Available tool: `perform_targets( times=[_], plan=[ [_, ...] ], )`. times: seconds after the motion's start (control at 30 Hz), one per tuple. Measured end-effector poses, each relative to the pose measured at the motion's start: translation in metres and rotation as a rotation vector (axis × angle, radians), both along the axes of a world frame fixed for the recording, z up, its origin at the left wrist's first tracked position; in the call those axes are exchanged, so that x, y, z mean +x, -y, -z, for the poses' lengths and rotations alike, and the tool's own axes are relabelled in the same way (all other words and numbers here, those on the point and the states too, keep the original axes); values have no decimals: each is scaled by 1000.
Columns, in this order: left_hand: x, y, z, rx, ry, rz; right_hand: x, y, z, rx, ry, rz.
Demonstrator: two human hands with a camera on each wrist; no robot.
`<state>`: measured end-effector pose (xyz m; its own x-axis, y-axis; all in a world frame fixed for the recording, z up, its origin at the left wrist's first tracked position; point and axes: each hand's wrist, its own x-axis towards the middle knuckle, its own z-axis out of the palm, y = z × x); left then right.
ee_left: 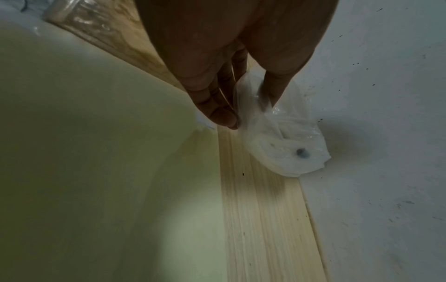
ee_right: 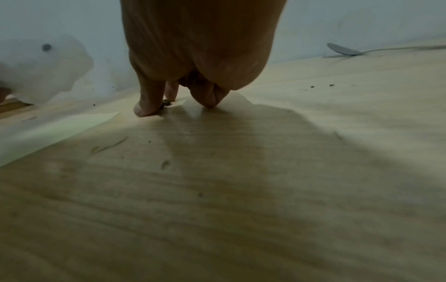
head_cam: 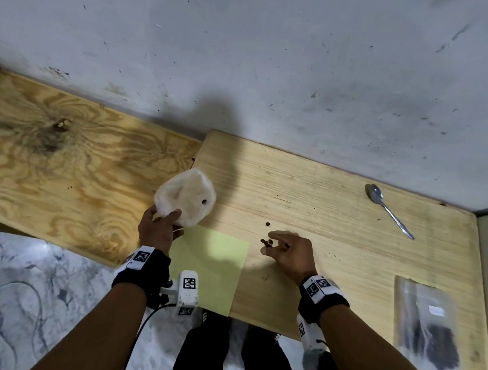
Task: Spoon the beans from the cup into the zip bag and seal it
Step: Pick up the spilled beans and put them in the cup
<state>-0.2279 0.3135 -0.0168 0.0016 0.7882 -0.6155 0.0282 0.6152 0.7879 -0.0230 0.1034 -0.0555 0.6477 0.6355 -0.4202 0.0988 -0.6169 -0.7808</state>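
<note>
**Stray beans being gathered, the filled bag set aside**

The light wooden surface [head_cam: 350, 221] carries everything. At its near right corner lies a clear zip bag [head_cam: 426, 327] with a dark mass of beans in its lower end — so most of the transfer looks done; whether its strip is pressed shut cannot be told. A pale green sheet [head_cam: 211, 266] sits by the near edge, and the spoon [head_cam: 388, 209] lies idle well apart, at the far right.

The left hand [head_cam: 157, 228] grips a crumpled, translucent white cup [head_cam: 185, 198] at its edge, thumb over the rim, one bean [head_cam: 204, 201] left inside. The right hand [head_cam: 290, 251] is down on the surface, its fingers [head_cam: 279, 240] curled together around a few loose beans [head_cam: 267, 242]; another lies just beyond.

What is left, I judge: collect the strays, empty the cup, confirm the seal.

Only the head view shows the zip bag. The left wrist view shows fingers [ee_left: 217, 106] pinching the thin plastic; the right wrist view shows a bean [ee_right: 166, 104] trapped beside the thumb.
</note>
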Motion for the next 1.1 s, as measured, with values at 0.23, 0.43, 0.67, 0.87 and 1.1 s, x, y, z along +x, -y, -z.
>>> perform_targets(
  times=[0.23,0.43,0.67,0.87,1.1],
  plan=[
    [4,-12,-3,0,1,18,-4,3,1,4,118,18],
    [6,-16,-5,9,5,40,-3,17,1,-57,141,30],
    [10,-13,-5,-1,-6,54,-4,21,11,4,285,11],
    [13,-12,-6,5,-6,60,-3,21,10,-15,217,-2],
    [13,-10,-4,8,-6,52,-6,6,4,-19,192,-62]
  ],
)
